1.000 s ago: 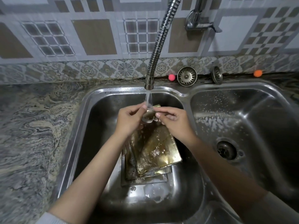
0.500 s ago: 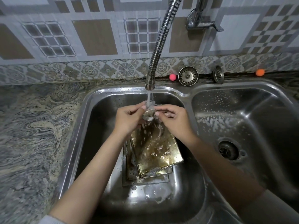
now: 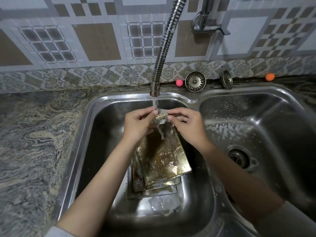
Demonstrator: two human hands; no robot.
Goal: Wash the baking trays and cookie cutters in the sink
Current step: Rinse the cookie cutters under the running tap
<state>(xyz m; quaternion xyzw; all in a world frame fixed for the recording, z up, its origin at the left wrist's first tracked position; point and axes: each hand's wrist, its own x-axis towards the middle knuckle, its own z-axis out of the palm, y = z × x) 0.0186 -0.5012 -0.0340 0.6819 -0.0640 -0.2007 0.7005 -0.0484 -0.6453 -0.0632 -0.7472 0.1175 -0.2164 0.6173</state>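
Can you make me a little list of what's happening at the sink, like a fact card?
place: left basin of a double sink
water: running from the bendy faucet
left hand: pinches the cookie cutter
right hand: pinches the cutter's other side
cutter: under the stream
baking trays: stacked below the hands, wet
ledge behind: two drain strainers

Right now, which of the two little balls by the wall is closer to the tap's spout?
The pink ball, just left of the round strainer, is closer to the spout. The orange ball sits far off behind the right sink bowl.
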